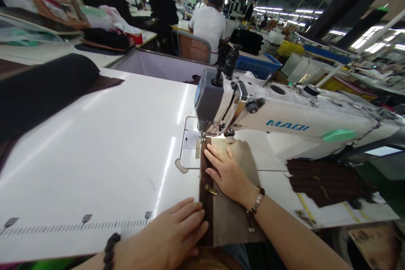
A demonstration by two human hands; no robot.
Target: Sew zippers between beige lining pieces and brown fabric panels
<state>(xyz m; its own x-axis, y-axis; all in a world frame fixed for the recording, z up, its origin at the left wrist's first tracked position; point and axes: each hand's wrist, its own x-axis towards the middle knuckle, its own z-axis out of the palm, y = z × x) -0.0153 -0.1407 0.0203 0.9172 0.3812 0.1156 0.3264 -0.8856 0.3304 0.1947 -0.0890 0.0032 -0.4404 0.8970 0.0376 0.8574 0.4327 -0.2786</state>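
A brown zipper [207,202] with a gold-coloured pull [211,190] lies lengthwise along the left edge of a taupe fabric panel [232,221]. Its far end is under the presser foot [204,139] of the sewing machine [275,114]. My right hand [226,173] rests flat on the panel and zipper just in front of the foot, fingers stretched toward it. Nearer my body, my left hand [177,230] has its fingers together at the zipper's left edge, closed on it; the thumb is mostly hidden.
Dark fabric [47,88] lies on the white table [126,135] at left. A stack of brown zippers [325,181] sits right of the machine. A ruler scale [85,225] runs along the front edge. Beyond, a person in white [209,25] sits near a blue crate [257,63].
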